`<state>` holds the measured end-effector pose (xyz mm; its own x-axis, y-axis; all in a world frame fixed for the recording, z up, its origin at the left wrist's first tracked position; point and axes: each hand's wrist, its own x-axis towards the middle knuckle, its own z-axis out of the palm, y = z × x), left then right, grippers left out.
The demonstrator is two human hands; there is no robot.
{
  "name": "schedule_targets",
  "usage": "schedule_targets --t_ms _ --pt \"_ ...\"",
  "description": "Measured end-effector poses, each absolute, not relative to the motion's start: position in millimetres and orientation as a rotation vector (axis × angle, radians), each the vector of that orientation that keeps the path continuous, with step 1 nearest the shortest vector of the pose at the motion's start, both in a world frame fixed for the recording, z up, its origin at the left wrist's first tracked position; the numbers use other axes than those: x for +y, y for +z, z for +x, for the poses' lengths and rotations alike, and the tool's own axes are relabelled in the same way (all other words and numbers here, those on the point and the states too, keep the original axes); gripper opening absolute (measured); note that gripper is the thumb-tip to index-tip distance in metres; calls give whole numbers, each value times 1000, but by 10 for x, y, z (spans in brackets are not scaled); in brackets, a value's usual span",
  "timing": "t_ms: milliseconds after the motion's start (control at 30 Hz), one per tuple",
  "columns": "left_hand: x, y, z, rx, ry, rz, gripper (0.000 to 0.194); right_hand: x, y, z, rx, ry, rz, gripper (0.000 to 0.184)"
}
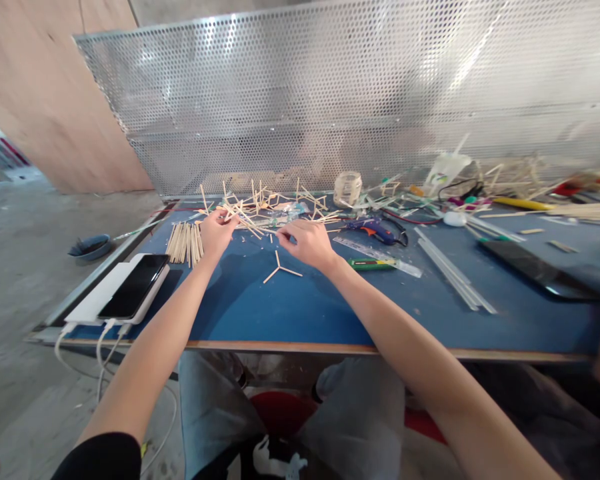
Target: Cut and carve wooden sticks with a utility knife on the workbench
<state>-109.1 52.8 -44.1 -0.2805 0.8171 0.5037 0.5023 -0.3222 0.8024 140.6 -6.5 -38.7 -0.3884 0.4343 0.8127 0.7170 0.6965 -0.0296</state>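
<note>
My left hand (219,233) is closed at a loose cluster of thin wooden sticks (247,220), with sticks showing at its fingertips. My right hand (307,241) hovers to its right with thumb and fingers pinched together; whatever lies between the tips is too small to make out. Just below the right hand, a three-armed piece of joined sticks (279,268) lies flat on the blue table (260,313). Beside my left hand is a row of cut sticks (185,244). Several joined stick pieces (260,193) with upright legs stand behind the hands.
To the right are a blue glue gun (375,230), a green utility knife (373,265), a clear ruler (380,257) and glue sticks (453,273). A phone (135,287) with white cables sits at left; a dark tablet (537,269) at right. A perforated metal screen (330,93) stands behind.
</note>
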Motion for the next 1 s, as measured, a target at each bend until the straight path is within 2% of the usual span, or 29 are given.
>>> schedule_targets --t_ms 1000 --pt "450 -397 -908 1267 1594 1642 29 -7 -471 1314 -2077 -615 -841 26"
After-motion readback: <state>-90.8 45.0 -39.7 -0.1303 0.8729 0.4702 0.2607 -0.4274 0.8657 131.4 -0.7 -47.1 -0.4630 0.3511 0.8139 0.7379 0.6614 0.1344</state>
